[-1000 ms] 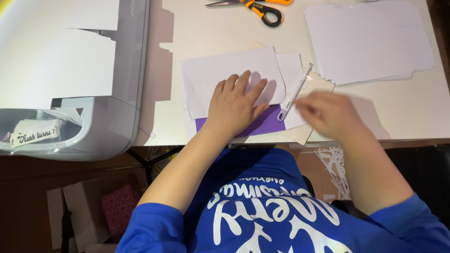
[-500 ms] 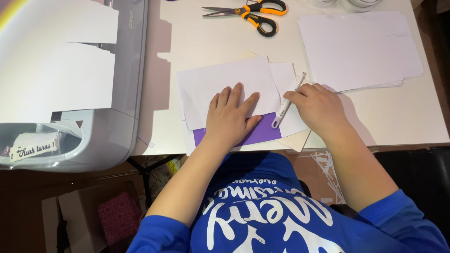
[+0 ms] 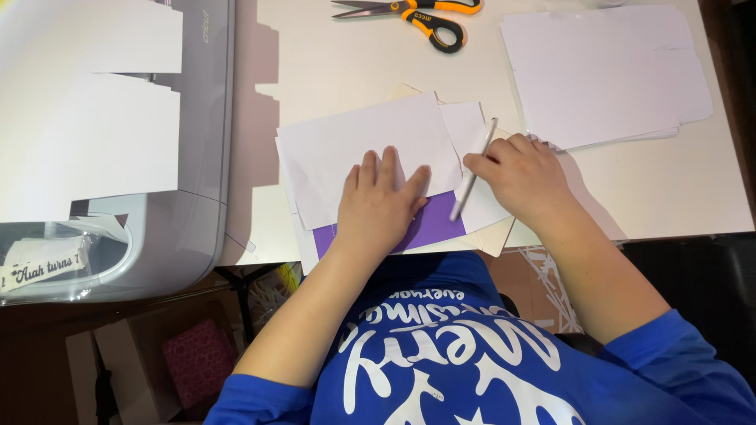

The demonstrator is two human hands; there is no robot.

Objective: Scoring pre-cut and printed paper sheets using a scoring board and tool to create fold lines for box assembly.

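Note:
My left hand [image 3: 379, 205] lies flat, fingers spread, on a white sheet [image 3: 354, 153] that overlaps a purple sheet [image 3: 433, 224] near the table's front edge. My right hand [image 3: 524, 177] grips a thin silver-white tool [image 3: 472, 169], held like a pen, its lower tip touching the papers at the purple sheet's right edge. More white and cream paper pieces [image 3: 480, 208] lie under and beside the tool.
A grey cutting machine [image 3: 197, 157] with white sheets on it fills the left. Orange-handled scissors [image 3: 417, 14] lie at the table's far edge. A stack of white paper [image 3: 606, 75] sits at the right. Boxes and a pink patterned item [image 3: 193, 370] lie on the floor below.
My right hand has drawn in toward the left hand, bringing the tool's tip down onto the papers. The left hand has stayed pressed on the white sheet.

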